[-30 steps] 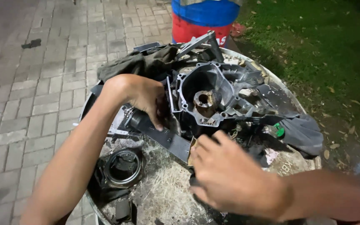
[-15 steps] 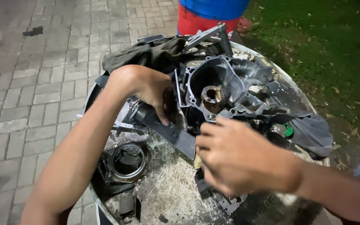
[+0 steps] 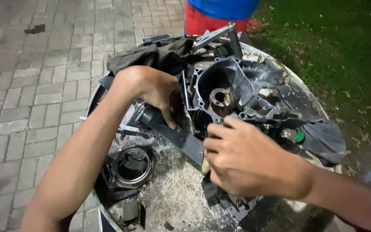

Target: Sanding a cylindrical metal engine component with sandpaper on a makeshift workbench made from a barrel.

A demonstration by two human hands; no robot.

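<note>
Grey metal casing (image 3: 237, 92) lies between both hands: left hand (image 3: 155, 92) grips its left edge, right hand (image 3: 245, 159) fingers curled on its near edge.

- I see no packages, labels, signs or screens anywhere on my round work surface or on the ground around it.

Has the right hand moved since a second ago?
Yes. The right hand has moved up toward the grey metal engine casing, its fingers now at the casing's lower edge.
</note>
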